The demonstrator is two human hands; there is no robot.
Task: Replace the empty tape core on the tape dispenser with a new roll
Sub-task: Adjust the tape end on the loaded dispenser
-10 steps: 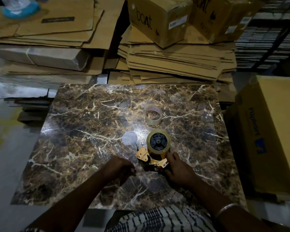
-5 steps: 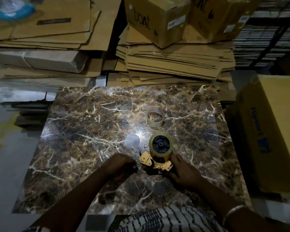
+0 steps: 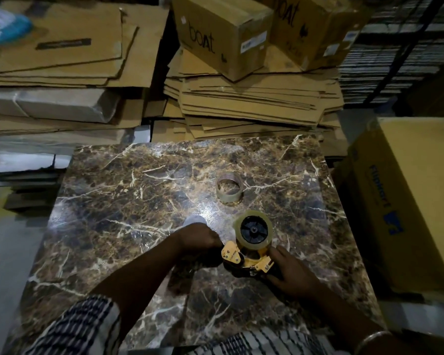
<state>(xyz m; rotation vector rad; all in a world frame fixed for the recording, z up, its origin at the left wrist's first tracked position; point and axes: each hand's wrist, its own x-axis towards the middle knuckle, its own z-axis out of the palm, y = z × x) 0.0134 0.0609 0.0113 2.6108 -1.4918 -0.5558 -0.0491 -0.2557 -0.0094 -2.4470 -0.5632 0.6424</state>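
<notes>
Both my hands sit at the tape dispenser on the marble surface: right hand grips its handle, left hand is curled beside it, contents unclear. New roll mounted; empty tape core lies beyond.

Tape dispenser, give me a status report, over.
Right hand grips dispenser; left hand closed at its front. New roll mounted. Empty core apart on table. Nothing obstructing.
</notes>
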